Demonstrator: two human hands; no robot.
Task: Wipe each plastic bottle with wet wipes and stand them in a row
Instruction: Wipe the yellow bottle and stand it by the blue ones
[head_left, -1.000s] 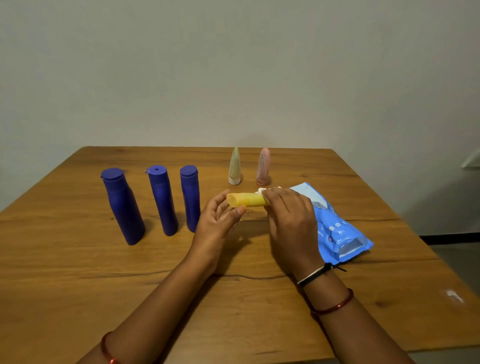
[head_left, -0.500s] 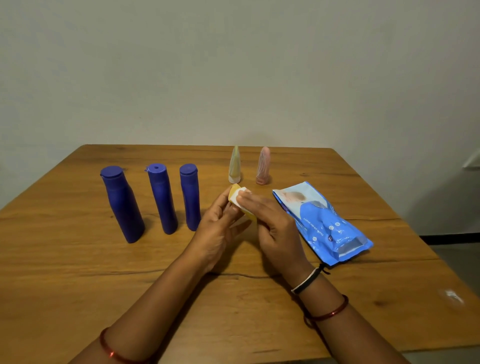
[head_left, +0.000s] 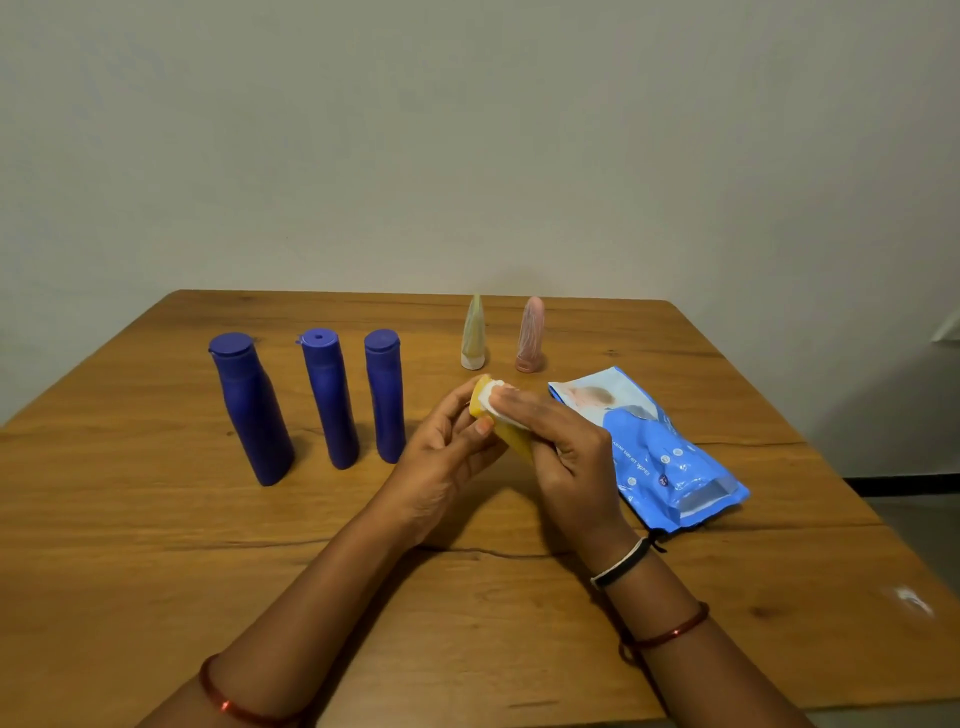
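While the left hand (head_left: 447, 457) grips it, the yellow bottle (head_left: 511, 441) tilts — upper end away-left — right hand (head_left: 566, 457) clamping a wipe (head_left: 493, 405).

Wooden table (head_left: 156, 545), grain and a long crack line across the near part. Plain pale wall (head_left: 467, 130) behind it. Grey floor (head_left: 914, 519) at right, dark skirting strip (head_left: 904, 486) along the wall base. Small white mark (head_left: 912, 598) on the table's near right corner.
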